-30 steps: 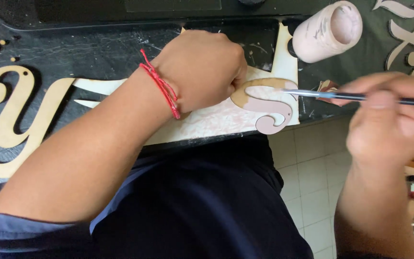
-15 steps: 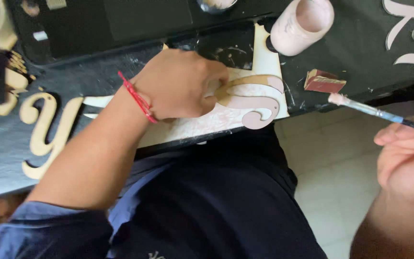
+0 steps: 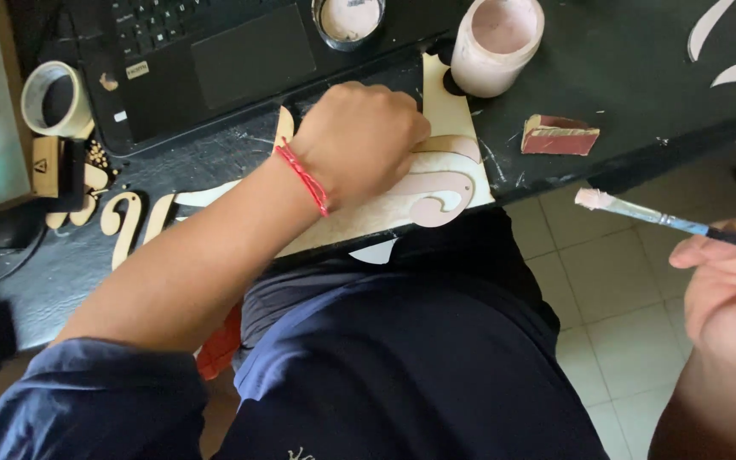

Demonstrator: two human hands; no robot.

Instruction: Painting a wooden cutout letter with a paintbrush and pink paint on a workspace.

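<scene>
Head camera, looking down over the person's lap at a black table (image 3: 641,128). The left hand (image 3: 359,140) reaches in from about 8 o'clock, forearm stretched across the frame, a red string bracelet (image 3: 304,177) at the wrist. Its fingers are curled under and press down on a wooden letter (image 3: 440,183) at the table's near edge, pinning it in place. The right hand (image 3: 730,281) sits at 3 o'clock, off the table and above the tiled floor (image 3: 606,281), pinching a thin paintbrush (image 3: 666,219) near its dark handle. The pale pink bristle tip points toward 9 o'clock and is well apart from the letter.

The wooden letter is a curly shape. Its lower curl is coated pale pink, while the upper lobe shows bare light wood. It lies on a cream sheet of paper (image 3: 440,106) just right of centre.

At 12 o'clock stands an open jar (image 3: 497,43) of pink paint, its lid (image 3: 348,21) just to the left at 11 o'clock. A small red-edged block (image 3: 560,135) lies at 2 o'clock. A laptop (image 3: 206,60) fills the upper left, with a roll of tape (image 3: 54,100) at 10 o'clock and more unpainted wooden letters (image 3: 125,221) at 9 o'clock.

The left hand hides much of the letter, so its full shape cannot be made out. The right hand is cut off by the frame edge.
</scene>
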